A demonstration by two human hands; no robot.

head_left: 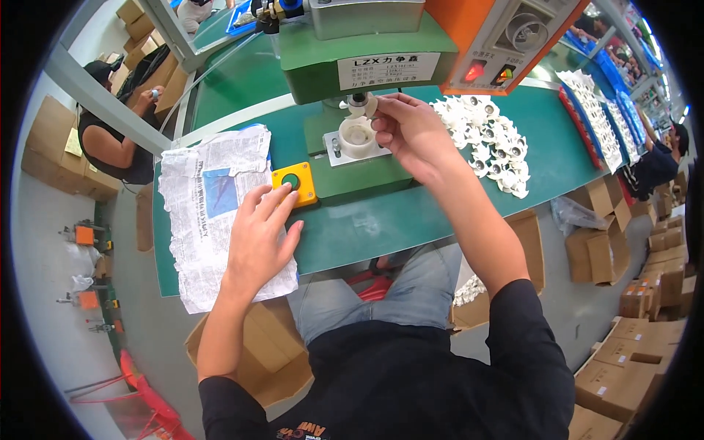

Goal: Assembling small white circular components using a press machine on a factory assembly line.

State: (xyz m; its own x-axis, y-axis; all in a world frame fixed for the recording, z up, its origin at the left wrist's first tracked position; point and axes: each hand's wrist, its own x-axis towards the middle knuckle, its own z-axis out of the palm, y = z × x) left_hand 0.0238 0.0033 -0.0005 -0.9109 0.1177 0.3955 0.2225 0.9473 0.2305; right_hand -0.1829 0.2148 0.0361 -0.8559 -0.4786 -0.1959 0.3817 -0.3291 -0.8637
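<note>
My right hand (418, 139) pinches a small white plastic bladed part (365, 108) between thumb and fingers. It holds the part just beneath the ram of a green bench press (308, 70), above a white round holder (357, 141) on a metal plate. The fingers hide some of the part. Spread over the newspaper's edge, my left hand (257, 238) has its fingertips at the green push button (290, 181) of a yellow switch box (307, 192). Nothing is in that hand.
White bladed parts with dark centres lie piled (488, 139) on the right of the green table (352, 235). Newspaper (213, 198) covers its left. An orange control box (491, 37) overhangs the back. Cardboard boxes (257, 352) stand below. Other people (117, 132) work nearby.
</note>
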